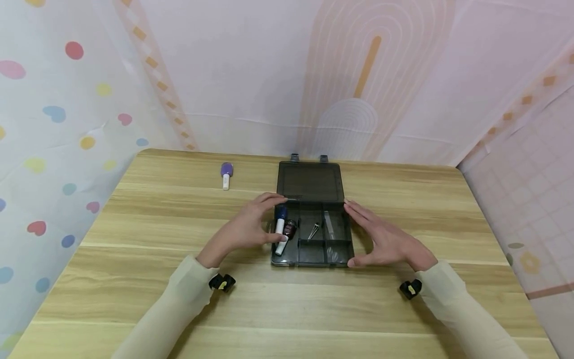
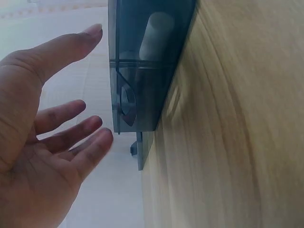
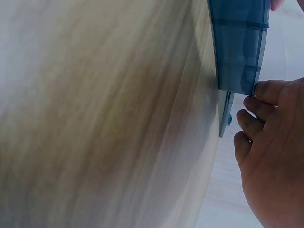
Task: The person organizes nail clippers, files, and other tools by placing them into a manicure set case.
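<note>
A dark see-through compartment box (image 1: 311, 263) lies on the table with its lid (image 1: 310, 182) folded back. In its left compartment lie a blue nail polish bottle (image 1: 281, 219) with a white cap and a dark red one (image 1: 290, 229), also white-capped. My left hand (image 1: 244, 227) hovers over that side, fingers and thumb spread; in the left wrist view the left hand (image 2: 52, 123) is apart from the box. My right hand (image 1: 387, 242) grips the box's right side, thumb at the front corner, fingers at the back; its fingertips (image 3: 263, 90) touch the rim.
A purple nail polish bottle (image 1: 226, 174) with a white cap lies at the back left of the table (image 1: 314, 314). Other compartments hold a small metal tool (image 1: 314, 230), a pale strip (image 1: 329, 224) and small clear pieces (image 1: 333, 254). A patterned cloth (image 1: 251, 65) hangs behind.
</note>
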### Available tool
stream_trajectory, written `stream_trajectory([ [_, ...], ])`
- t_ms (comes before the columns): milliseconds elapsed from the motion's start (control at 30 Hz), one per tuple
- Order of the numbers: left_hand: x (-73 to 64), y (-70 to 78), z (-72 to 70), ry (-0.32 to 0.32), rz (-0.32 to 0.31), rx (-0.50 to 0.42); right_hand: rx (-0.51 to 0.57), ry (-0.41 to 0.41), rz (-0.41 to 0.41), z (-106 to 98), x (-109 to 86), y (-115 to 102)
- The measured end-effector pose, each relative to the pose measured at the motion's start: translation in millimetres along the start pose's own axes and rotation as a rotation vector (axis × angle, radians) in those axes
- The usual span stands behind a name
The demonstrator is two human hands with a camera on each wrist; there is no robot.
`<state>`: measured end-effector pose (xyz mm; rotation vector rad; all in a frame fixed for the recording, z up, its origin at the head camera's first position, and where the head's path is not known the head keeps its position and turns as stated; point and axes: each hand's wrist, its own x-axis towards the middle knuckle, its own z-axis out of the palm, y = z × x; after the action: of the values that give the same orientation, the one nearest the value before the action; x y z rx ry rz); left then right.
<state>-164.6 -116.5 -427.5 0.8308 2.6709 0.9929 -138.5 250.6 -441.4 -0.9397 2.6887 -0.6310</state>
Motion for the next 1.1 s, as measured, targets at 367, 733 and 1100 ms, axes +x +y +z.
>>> stream_trajectory([
  [367,1.1,-14.3,-10.9,0.095,-0.030,-0.009,0.018,0.003,-0.001,1.3,0.1,0.9],
  [733,4.0,-46.8,-25.9,0.212,-0.043,0.040,-0.004,0.008,-0.006,3.3,2.2,-1.1],
  [1100,11.3,-85.1,-46.5,0.226,-0.113,0.111,-0.027,-0.004,0.012,4.0,5.0,-1.8],
])
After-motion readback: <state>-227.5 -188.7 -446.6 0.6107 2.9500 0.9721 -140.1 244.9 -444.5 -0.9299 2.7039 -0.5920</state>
